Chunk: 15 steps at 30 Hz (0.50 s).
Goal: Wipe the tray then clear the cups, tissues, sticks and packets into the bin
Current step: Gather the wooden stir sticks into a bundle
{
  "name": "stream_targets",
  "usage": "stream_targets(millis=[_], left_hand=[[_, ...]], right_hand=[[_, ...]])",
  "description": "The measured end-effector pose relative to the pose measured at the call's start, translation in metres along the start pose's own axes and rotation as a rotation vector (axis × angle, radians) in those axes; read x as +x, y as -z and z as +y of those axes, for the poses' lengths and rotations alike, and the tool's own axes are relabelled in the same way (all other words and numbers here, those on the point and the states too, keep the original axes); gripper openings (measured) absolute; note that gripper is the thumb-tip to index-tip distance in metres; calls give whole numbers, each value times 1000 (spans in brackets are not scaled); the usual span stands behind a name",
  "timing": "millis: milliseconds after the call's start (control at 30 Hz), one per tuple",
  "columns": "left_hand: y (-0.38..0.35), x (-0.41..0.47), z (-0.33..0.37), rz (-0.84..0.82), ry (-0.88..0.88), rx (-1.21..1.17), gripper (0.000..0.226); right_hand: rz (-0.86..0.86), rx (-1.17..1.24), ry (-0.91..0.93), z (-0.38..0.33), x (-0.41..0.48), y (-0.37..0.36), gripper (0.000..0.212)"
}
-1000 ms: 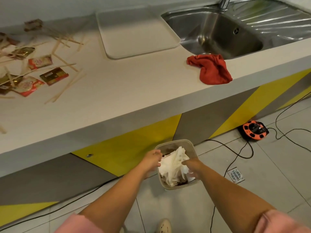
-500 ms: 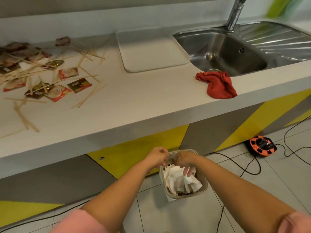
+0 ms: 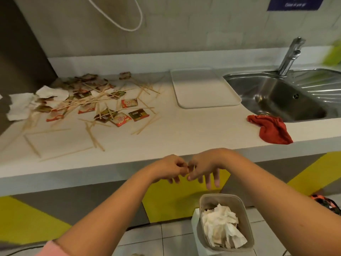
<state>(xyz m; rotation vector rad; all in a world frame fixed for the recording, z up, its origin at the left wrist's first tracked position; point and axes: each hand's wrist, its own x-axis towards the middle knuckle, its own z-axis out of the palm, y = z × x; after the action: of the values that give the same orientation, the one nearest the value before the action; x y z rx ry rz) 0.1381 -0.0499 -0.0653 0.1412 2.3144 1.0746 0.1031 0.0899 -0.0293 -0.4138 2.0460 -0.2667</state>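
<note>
Countertop [image 3: 184,137] litter of sticks [image 3: 145,126], packets [image 3: 138,114] and tissues [image 3: 18,108] lies far left, well apart from the floor bin [image 3: 219,196], so the left hand [image 3: 166,169], loosely curled, and right hand [image 3: 206,163], fingers slack, both apparently empty above it, should sweep bunches together before carrying.

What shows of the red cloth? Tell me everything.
The red cloth is a soft, crumpled rag, bunched into folds. It lies on the white counter by the front rim of the sink, reaching nearly to the counter's front edge. Nothing lies on it or holds it.
</note>
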Motion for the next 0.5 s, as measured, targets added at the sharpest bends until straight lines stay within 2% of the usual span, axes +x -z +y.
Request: stream_targets(millis=[267, 500], left_hand=[[71, -29, -16, 307, -53, -26, 8], [120, -36, -48, 442, -26, -45, 11]], right_hand=[[338, -102, 179, -63, 11, 39, 26], [687, -252, 238, -104, 59, 63, 24]])
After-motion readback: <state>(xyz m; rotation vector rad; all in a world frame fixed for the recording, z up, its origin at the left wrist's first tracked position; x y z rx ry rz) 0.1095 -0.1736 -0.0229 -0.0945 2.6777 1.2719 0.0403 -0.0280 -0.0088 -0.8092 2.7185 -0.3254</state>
